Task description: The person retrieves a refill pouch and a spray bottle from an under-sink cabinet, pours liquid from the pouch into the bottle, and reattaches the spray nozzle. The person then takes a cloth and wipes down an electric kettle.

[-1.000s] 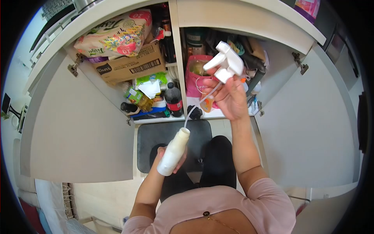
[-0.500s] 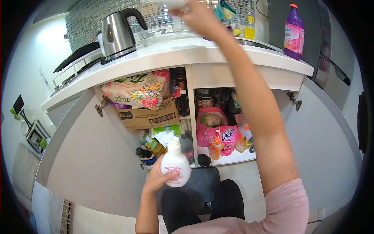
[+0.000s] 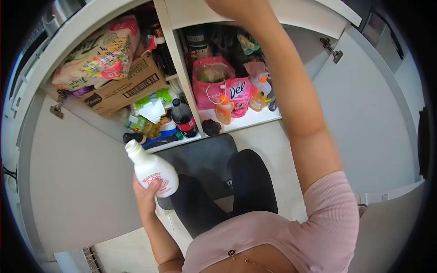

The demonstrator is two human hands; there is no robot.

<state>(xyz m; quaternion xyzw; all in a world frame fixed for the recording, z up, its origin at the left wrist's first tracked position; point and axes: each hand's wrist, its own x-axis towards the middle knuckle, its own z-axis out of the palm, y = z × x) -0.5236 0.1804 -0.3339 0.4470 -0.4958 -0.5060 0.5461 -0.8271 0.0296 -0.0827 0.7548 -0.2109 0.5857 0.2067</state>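
Observation:
A white bottle (image 3: 157, 173) with pink print and an uncapped neck is tilted up and to the left. My left hand (image 3: 146, 193) is wrapped round its lower part, thumb on the print. My right arm reaches up past the cabinet to the counter's edge. Only the wrist and the back of my right hand (image 3: 236, 5) show at the top of the view; its fingers are cut off by the frame, and whatever they hold is out of sight. No spray head shows now.
Two cabinet doors stand open, left (image 3: 77, 182) and right (image 3: 378, 113). Inside are a brown box (image 3: 127, 86), a tissue pack (image 3: 100, 59), a dark soda bottle (image 3: 183, 119), a pink pouch (image 3: 239, 93) and orange bottles (image 3: 224, 110). A dark mat (image 3: 200, 159) lies beneath my legs.
My right hand, which held the white spray head with its tube above the bottle, has gone up to the counter. The tube is out of the bottle, which my left hand has moved to the left.

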